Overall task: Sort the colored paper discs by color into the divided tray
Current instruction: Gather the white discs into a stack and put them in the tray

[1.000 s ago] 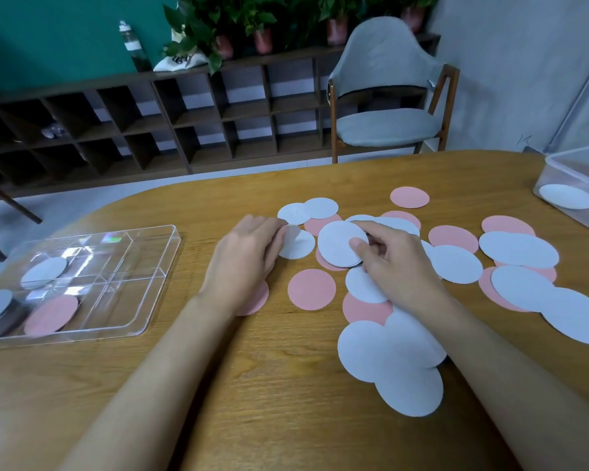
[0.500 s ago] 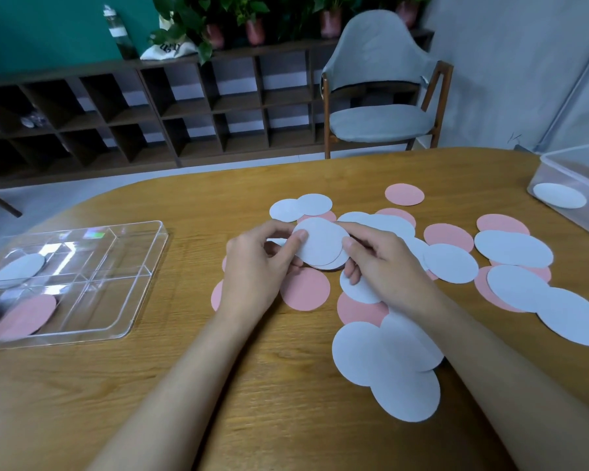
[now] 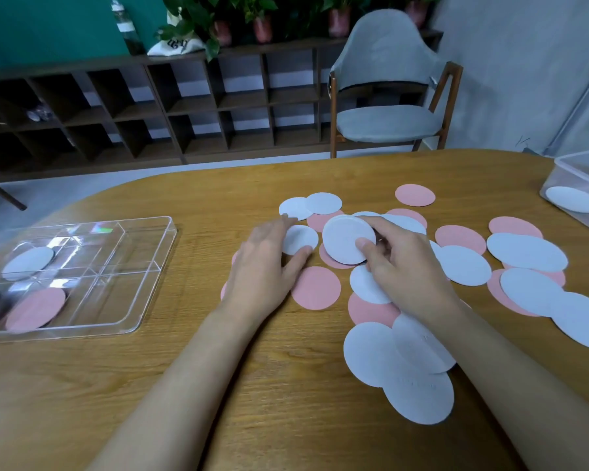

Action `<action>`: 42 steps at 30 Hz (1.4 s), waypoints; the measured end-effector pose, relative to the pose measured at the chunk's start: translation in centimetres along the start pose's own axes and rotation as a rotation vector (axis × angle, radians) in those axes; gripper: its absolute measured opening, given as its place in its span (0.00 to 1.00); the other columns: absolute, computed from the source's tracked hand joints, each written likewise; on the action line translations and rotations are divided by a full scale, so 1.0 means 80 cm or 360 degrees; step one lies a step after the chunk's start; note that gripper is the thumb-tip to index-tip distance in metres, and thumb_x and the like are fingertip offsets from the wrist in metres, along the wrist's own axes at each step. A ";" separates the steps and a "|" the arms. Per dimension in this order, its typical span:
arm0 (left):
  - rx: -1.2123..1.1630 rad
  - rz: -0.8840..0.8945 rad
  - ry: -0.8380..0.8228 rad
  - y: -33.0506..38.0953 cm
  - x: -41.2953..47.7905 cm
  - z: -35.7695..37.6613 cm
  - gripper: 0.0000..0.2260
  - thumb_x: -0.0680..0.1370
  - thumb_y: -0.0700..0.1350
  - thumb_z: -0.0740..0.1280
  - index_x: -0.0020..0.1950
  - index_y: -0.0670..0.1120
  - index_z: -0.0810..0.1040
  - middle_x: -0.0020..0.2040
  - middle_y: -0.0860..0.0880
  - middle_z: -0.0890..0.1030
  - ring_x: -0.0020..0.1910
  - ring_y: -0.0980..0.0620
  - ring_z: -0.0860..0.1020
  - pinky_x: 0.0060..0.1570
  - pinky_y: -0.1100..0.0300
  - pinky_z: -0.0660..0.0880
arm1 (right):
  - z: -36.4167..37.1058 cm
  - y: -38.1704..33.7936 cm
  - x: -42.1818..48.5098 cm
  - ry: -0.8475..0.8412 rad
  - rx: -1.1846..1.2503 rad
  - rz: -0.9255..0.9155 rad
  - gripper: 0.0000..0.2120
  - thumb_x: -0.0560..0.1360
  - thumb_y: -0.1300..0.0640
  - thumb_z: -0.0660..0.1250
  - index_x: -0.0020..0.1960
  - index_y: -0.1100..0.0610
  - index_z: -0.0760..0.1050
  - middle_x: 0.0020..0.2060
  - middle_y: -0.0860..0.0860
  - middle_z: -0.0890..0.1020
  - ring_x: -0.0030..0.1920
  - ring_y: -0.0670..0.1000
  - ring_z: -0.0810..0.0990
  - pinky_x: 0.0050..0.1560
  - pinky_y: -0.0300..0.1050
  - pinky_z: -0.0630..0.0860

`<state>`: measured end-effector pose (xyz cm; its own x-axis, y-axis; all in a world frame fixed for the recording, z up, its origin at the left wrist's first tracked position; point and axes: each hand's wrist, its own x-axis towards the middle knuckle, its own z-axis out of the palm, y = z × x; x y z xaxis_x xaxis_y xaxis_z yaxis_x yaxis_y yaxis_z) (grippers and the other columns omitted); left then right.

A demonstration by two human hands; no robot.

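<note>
Right hand point(image 3: 405, 263) pinching a stack of white discs point(image 3: 347, 237) between my thumb and fingers, left hand point(image 3: 266, 263) spread flat beside it, thumb touching a small white disc point(image 3: 298, 239), divided tray point(image 3: 143, 277) well left.

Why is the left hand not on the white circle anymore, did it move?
Yes. The left hand let go and went left and down onto the table, beside the pink circle. Only the right hand holds the white circle now.

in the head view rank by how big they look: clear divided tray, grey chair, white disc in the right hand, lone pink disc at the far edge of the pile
1. clear divided tray and grey chair: look alike, different distances, unranked
2. white disc in the right hand
3. lone pink disc, farther off
</note>
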<state>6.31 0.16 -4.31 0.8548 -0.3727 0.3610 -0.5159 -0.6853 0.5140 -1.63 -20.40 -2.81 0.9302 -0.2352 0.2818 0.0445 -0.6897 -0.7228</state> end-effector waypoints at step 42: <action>-0.0661 -0.0178 0.0147 0.032 -0.014 -0.003 0.15 0.77 0.45 0.76 0.63 0.55 0.85 0.43 0.59 0.87 0.38 0.58 0.85 0.48 0.62 0.81 | 0.004 -0.004 -0.003 -0.0251 0.0330 0.0040 0.20 0.87 0.58 0.55 0.71 0.42 0.77 0.39 0.51 0.81 0.42 0.46 0.78 0.53 0.46 0.78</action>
<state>4.01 -1.05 -3.18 0.9080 -0.2402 0.3434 -0.4150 -0.4015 0.8165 -1.78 -19.86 -2.84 0.9766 -0.1294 0.1718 0.0793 -0.5260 -0.8468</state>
